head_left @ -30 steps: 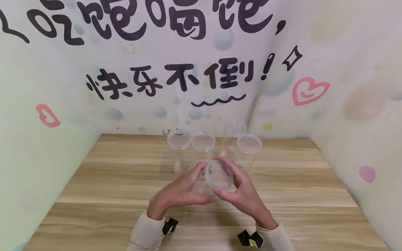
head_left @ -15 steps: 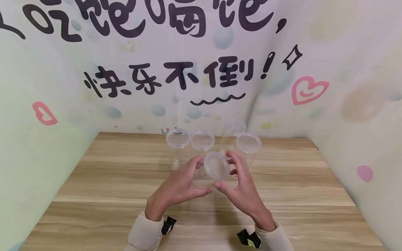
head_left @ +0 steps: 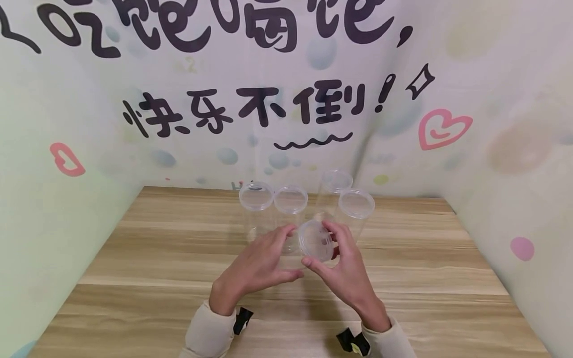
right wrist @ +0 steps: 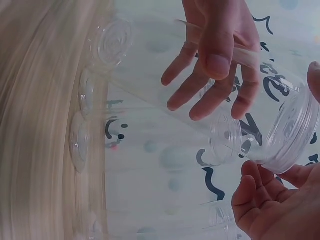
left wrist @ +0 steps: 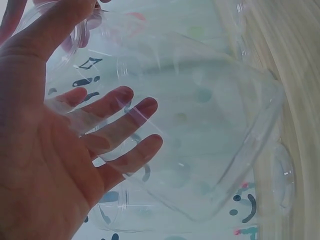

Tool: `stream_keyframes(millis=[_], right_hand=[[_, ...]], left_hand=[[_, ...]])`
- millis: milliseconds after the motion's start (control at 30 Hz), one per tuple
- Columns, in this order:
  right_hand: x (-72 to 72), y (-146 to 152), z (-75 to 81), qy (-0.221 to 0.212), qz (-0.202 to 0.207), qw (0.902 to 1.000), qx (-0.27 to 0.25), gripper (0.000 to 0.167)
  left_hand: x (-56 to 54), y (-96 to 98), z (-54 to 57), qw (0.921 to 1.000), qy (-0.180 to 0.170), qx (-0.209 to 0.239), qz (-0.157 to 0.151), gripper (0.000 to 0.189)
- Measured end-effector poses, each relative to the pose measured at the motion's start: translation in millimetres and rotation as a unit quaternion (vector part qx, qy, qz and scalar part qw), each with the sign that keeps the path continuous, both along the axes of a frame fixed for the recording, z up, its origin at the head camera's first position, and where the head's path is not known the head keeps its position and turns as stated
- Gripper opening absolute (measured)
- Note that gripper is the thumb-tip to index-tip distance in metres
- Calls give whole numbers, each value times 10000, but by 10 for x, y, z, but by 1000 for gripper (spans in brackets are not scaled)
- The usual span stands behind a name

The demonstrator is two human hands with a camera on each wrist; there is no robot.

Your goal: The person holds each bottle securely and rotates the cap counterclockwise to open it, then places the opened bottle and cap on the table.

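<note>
Tilted in front of me is a clear plastic jar point(left wrist: 210, 115), its lidded end toward the right in the head view. My left hand point(head_left: 255, 261) grips the jar's see-through body, with thumb and fingers on opposite sides. At the other end, my right hand point(head_left: 346, 268) holds the round clear lid point(head_left: 315, 241) by its rim. In the right wrist view, the right hand's curled fingers point(right wrist: 250, 187) sit at the lid's edge. Whether the lid is tight or loose on the jar, I cannot tell.
Several more clear lidded jars stand upright behind the hands, among them a left one point(head_left: 256, 211) and a right one point(head_left: 355, 214). The wooden table point(head_left: 156, 268) meets a printed fabric wall point(head_left: 224, 159) at the back.
The held jar has risen slightly and its lidded end has tilted further to the right. My right fingers loosened from the lid half a second ago and now hold its rim again.
</note>
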State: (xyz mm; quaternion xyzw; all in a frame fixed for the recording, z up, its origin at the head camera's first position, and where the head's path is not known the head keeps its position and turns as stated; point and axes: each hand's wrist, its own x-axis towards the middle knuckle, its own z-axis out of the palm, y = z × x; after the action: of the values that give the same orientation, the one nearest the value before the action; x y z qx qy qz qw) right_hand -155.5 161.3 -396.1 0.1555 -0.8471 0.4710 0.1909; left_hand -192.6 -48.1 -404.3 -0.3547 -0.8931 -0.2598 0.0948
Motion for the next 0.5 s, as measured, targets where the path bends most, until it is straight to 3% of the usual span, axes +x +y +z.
stream_keyframes(millis=[300,500], right_hand=[[-14,45,8,104,451,9989,-62,76],[6,76,35,-51,754,9971,-98,78]], left_hand=[[-22,-28,1,9994,-307,83,-142,92],[-21,-50,14,9978,-577,219,-246,93]])
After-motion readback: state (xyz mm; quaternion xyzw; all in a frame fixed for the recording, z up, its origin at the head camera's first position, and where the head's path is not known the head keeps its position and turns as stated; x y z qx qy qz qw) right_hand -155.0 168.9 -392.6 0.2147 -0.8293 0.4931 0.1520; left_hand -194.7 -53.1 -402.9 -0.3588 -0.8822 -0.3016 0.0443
